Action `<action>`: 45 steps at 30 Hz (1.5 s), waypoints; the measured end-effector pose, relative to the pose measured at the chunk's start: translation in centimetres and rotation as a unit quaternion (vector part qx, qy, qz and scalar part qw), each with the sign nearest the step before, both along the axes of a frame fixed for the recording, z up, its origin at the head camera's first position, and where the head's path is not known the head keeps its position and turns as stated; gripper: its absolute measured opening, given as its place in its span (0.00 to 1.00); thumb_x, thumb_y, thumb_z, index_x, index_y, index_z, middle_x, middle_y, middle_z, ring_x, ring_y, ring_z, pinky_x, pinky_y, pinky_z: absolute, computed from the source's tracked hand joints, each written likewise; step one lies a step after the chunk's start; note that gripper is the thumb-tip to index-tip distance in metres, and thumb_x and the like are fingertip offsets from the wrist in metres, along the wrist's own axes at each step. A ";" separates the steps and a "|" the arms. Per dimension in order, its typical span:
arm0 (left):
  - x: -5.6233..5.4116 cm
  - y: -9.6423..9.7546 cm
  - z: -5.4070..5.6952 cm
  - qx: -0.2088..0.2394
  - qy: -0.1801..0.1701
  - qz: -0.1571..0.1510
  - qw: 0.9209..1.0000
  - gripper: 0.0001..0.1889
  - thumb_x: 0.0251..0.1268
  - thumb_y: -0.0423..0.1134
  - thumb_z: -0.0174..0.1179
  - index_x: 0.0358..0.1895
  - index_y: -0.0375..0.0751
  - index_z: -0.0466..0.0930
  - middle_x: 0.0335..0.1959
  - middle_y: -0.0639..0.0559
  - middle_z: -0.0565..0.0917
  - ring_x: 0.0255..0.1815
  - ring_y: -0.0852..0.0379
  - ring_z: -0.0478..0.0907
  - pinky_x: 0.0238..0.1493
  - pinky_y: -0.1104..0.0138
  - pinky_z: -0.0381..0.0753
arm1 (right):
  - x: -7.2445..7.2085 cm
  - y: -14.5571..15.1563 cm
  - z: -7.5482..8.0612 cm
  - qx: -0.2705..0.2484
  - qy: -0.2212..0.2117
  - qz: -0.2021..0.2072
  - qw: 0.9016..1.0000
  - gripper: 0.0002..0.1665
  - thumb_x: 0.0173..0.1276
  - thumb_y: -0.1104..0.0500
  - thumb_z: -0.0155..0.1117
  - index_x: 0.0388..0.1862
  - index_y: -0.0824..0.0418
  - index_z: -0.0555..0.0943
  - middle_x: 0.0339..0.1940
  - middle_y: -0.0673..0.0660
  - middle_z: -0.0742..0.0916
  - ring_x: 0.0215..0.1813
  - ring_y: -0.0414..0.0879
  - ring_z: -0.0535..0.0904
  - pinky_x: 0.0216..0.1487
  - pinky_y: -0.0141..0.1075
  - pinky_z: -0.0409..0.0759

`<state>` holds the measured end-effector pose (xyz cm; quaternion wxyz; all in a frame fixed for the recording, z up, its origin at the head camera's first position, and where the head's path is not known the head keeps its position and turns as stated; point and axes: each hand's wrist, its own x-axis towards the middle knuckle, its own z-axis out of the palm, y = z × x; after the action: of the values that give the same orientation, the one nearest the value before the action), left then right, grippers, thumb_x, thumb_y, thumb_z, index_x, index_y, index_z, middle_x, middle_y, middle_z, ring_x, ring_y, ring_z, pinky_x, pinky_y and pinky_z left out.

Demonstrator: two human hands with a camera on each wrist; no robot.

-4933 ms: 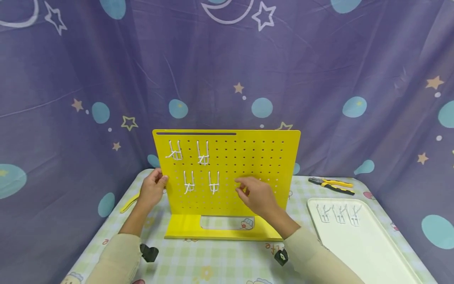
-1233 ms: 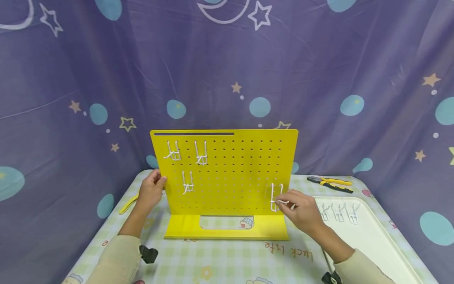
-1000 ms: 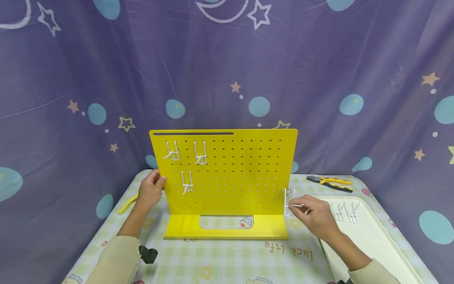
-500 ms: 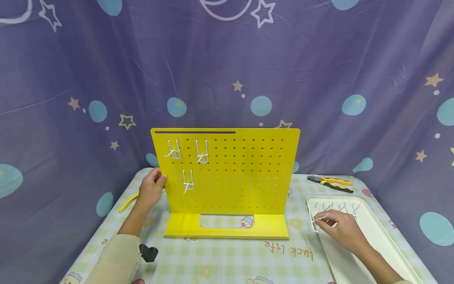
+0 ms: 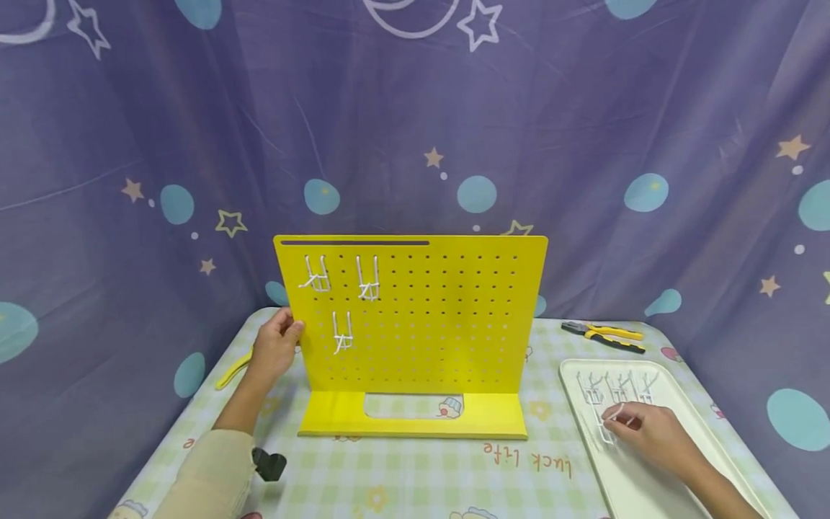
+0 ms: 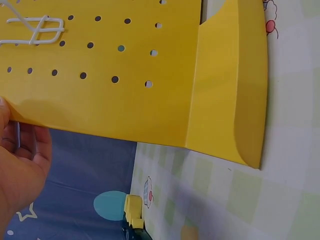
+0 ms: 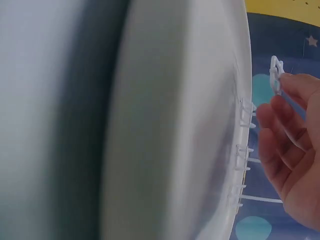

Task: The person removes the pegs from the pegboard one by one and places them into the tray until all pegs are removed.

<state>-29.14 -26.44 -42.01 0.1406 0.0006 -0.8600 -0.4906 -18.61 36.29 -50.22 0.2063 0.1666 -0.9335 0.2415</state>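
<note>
A yellow pegboard [image 5: 421, 346] stands upright on its base, with three white wire pegboard hooks on its left part: two near the top and one hook [image 5: 344, 342] lower down. My left hand [image 5: 275, 349] grips the board's left edge, thumb in front and fingers behind; the left wrist view shows the same hand [image 6: 22, 165] at that edge. Over the cream tray [image 5: 655, 490] on the right, my right hand [image 5: 655, 432] pinches another white pegboard hook [image 7: 274, 72] between thumb and fingertips. Several similar hooks [image 5: 645, 391] lie in a row at the tray's far end.
Pliers [image 5: 606, 337] with yellow and black handles lie behind the tray. A yellow-handled tool [image 5: 233, 370] lies left of the board, partly hidden by my left arm. A checked cloth [image 5: 415, 476] covers the table, and a purple curtain [image 5: 402, 130] hangs behind.
The lower second hook has come off the pegboard. My right hand has carried it rightward, past the board's edge, to over the tray. My left hand has kept its hold on the board.
</note>
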 end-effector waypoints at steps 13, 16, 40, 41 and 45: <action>0.1 0.1 0.1 -0.003 0.004 -0.008 1.000 0.14 0.83 0.41 0.47 0.56 0.36 0.75 0.42 0.39 0.80 0.37 0.62 0.76 0.40 0.74 0.80 | 0.6 0.8 -0.2 0.034 -0.109 -0.033 0.993 0.05 0.63 0.55 0.75 0.34 0.45 0.87 0.22 0.31 0.81 0.26 0.25 0.73 0.30 0.30 0.74; 0.1 0.0 -0.1 -0.007 0.003 -0.004 1.000 0.13 0.83 0.41 0.47 0.56 0.36 0.75 0.42 0.40 0.80 0.37 0.61 0.77 0.42 0.70 0.82 | 0.7 0.8 -0.2 0.031 -0.105 -0.033 0.993 0.05 0.62 0.56 0.75 0.33 0.45 0.86 0.22 0.30 0.81 0.25 0.24 0.73 0.29 0.30 0.74; 0.0 -0.3 -0.5 -0.016 -0.003 -0.006 1.000 0.12 0.83 0.41 0.47 0.55 0.38 0.75 0.39 0.42 0.78 0.37 0.56 0.76 0.40 0.71 0.80 | -0.2 -0.2 6.4 -0.041 0.030 -0.050 0.997 0.09 0.61 0.62 0.75 0.40 0.53 0.89 0.25 0.39 0.87 0.27 0.22 0.77 0.24 0.25 0.70; 0.0 -0.3 -0.4 -0.017 -0.003 -0.004 1.000 0.12 0.83 0.41 0.47 0.55 0.38 0.75 0.39 0.42 0.78 0.37 0.56 0.76 0.40 0.71 0.80 | -0.3 -0.6 6.7 -0.049 0.039 -0.049 0.997 0.10 0.60 0.63 0.76 0.40 0.53 0.89 0.24 0.40 0.87 0.27 0.22 0.77 0.24 0.24 0.70; 0.1 -0.2 -0.2 -0.020 0.000 -0.004 1.000 0.12 0.83 0.41 0.47 0.55 0.38 0.75 0.40 0.43 0.79 0.37 0.58 0.77 0.40 0.73 0.80 | -0.8 -2.3 7.6 -0.096 0.066 -0.034 0.993 0.11 0.60 0.67 0.75 0.40 0.56 0.89 0.24 0.40 0.87 0.24 0.24 0.76 0.26 0.20 0.72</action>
<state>-29.07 -26.61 -42.19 0.1387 -0.0058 -0.8697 -0.4737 -19.41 34.03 -42.61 0.2903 0.1299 -0.8956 0.3112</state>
